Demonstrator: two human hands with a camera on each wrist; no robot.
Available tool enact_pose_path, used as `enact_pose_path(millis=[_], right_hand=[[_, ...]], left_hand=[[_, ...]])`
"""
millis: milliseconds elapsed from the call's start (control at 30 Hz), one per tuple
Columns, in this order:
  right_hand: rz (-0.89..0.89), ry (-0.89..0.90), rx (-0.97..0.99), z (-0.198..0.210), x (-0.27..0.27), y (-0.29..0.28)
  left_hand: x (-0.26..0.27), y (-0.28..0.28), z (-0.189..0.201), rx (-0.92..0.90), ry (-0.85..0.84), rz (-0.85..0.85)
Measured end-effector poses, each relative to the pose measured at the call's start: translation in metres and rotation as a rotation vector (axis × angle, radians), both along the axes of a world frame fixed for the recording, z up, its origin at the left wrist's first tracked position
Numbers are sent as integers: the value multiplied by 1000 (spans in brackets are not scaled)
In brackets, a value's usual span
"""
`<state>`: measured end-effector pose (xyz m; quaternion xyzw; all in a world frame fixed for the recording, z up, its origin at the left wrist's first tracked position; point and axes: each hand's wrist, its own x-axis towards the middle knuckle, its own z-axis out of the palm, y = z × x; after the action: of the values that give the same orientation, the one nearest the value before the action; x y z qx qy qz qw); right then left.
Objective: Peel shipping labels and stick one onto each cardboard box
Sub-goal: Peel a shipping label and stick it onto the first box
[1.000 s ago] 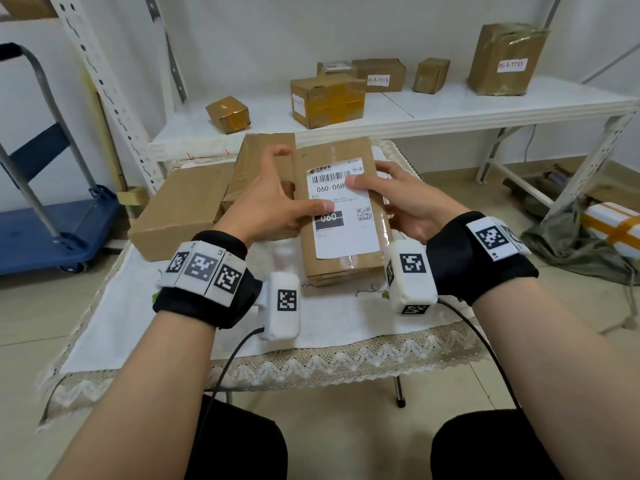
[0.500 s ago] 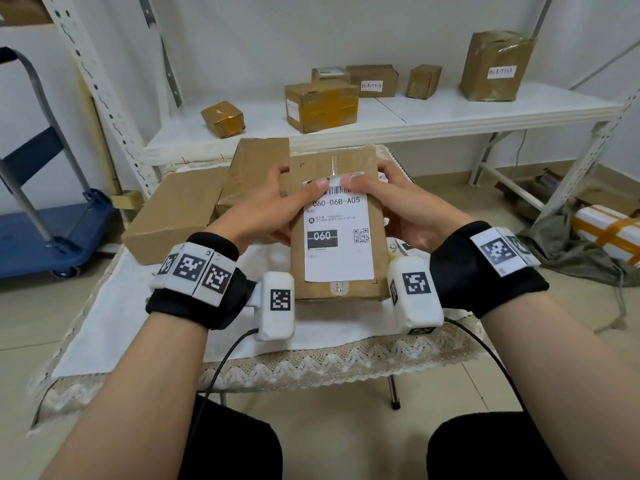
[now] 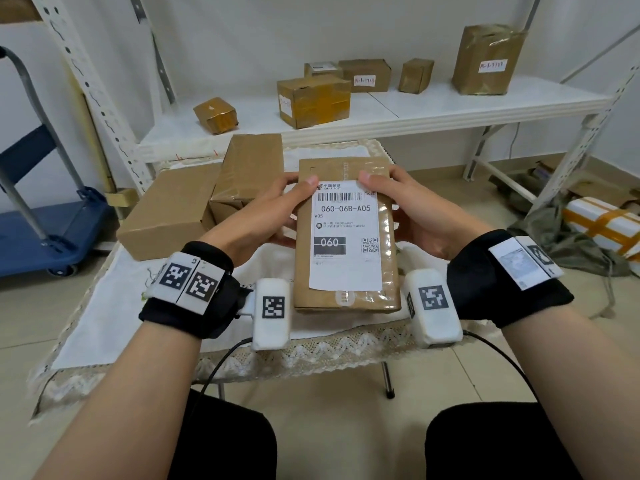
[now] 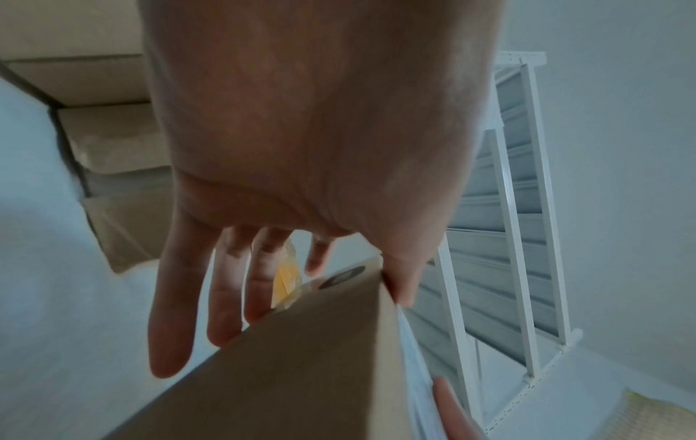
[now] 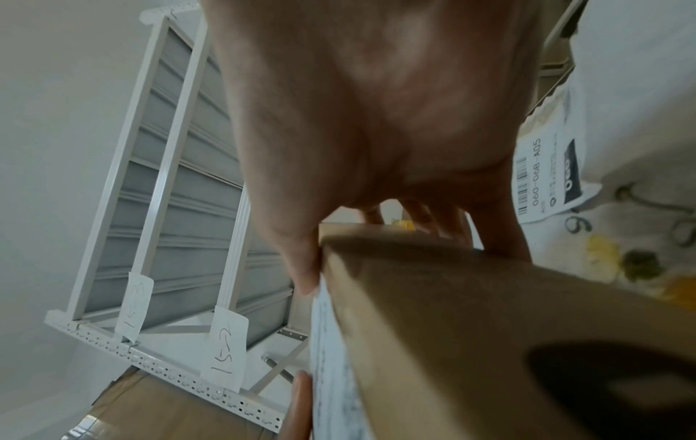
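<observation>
I hold a brown cardboard box (image 3: pixel 389 237) above the small table, tilted towards me. A white shipping label (image 3: pixel 346 237) reading 060-06B-A05 lies flat on its top face. My left hand (image 3: pixel 273 213) grips the box's left side, its thumb pressing the label's top left corner and its fingers underneath. On the other side my right hand (image 3: pixel 426 216) grips the same way, thumb on the top right corner. The left wrist view shows the box (image 4: pixel 301 357) with the label's edge (image 4: pixel 418 372). In the right wrist view the box (image 5: pixel 471 327) fills the lower right.
Two plain cardboard boxes (image 3: pixel 166 209) (image 3: pixel 249 168) lie on the white tablecloth (image 3: pixel 110 306) to the left. Another label sheet (image 5: pixel 546 178) lies on the cloth. The white shelf (image 3: pixel 450 109) behind carries several taped boxes. A blue cart (image 3: pixel 41 230) stands at left, a taped parcel (image 3: pixel 602 226) on the floor at right.
The box has turned from slanted to straight and come nearer to me. Both thumbs have slid from the label's middle up to its top corners.
</observation>
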<state>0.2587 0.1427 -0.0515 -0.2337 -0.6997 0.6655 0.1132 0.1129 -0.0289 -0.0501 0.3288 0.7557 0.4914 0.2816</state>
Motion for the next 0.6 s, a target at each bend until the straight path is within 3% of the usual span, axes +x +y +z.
enact_pose_path(millis=[200,300,433,600], right_hand=[[-25,20,-29,0,9,-3],[-44,41,30,-1,10,-4],[-66,100,413,12,15,-7],[78,47,1031,9,9,-32]], left_hand=[[13,-5,-3,-43,-118,-132],[21,-4,-3,-21,-105,-115],[18,-4,-4,40,-72,13],[16,-6,3,149,-27,107]])
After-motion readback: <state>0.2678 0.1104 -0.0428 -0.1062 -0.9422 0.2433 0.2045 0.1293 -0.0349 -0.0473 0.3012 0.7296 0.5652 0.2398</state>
